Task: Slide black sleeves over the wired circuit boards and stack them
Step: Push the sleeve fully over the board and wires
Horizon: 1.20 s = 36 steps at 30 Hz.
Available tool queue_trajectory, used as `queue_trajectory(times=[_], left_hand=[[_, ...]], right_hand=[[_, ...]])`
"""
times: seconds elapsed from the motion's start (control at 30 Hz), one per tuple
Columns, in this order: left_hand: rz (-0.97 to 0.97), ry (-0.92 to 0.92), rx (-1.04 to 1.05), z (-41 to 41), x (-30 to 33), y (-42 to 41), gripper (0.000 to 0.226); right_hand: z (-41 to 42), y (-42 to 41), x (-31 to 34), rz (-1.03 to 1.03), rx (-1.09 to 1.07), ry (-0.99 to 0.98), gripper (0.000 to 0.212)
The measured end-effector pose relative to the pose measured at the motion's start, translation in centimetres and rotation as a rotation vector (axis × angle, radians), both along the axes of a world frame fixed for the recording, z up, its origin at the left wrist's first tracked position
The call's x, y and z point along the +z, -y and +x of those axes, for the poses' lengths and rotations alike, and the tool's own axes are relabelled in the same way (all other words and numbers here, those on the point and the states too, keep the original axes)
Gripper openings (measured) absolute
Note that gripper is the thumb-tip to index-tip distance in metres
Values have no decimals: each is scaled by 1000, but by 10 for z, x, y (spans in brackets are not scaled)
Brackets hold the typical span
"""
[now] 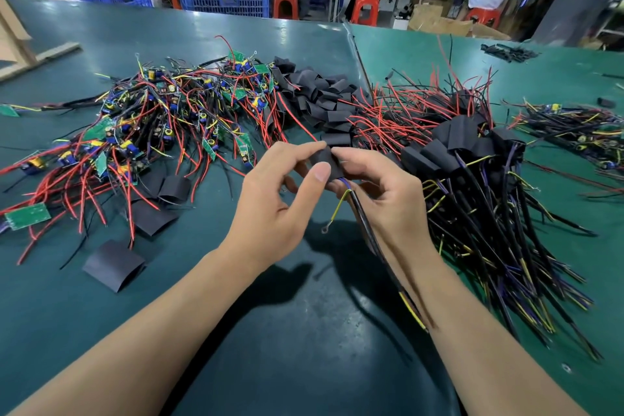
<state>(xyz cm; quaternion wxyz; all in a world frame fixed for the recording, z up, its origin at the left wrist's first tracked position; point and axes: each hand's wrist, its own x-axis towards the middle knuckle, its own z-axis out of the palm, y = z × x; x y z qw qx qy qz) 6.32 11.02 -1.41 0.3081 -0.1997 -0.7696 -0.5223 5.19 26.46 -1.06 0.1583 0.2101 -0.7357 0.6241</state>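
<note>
We look down at our two bare hands above a green table (pixel 101 280). Both hands pinch one black sleeve (pixel 326 162) between them. The left hand (pixel 280 203) has its thumb laid across the near face of the sleeve and its fingers curled behind it. The right hand (pixel 381 186) grips the sleeve's other side with bent fingers. A black cable (pixel 368 230) with a yellow and a purple wire comes out of the sleeve's near end and runs down along our right forearm. To the left lies a tangled heap of bare circuit boards (pixel 162 118) with red and black wires. Behind our hands sits a pile of empty sleeves (pixel 320 94); a few more lie flat at near left. To the right rests a stack of sleeved boards (pixel 456 145), their cables fanning toward us.
</note>
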Motion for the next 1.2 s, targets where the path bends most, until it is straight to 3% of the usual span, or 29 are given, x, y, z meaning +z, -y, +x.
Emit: queue_trajectory(times=[0.13, 0.3, 0.37, 0.53, 0.6, 0.73, 0.9, 1.07, 1.2], left_hand=[[-23, -32, 49, -2, -1, 0, 26], [-26, -67, 57, -2, 1, 3, 27], [-16, -69, 33, -1, 1, 3, 29], [-23, -70, 25, -2, -1, 3, 20], [-34, -68, 33, -3, -1, 3, 19], [-53, -59, 46, -3, -1, 3, 18], [-134, 16, 109, -3, -3, 4, 15], [-448, 13, 322, -15, -6, 20, 21], [-583, 314, 497, -27, -15, 40, 24]], right_hand=[[1, 3, 3, -197, 119, 175, 36], [5, 4, 17, -513, 140, 353, 15], [3, -1, 26, -682, 114, 425, 22], [-6, -34, 43, -1201, 49, 410, 19], [-6, -42, 43, -1292, 66, 418, 27], [-1, -41, 44, -1187, 71, 445, 27], [3, -25, 41, -764, -73, 389, 22], [8, -9, 26, -462, -51, 252, 17], [7, 0, 19, -363, 44, 279, 20]])
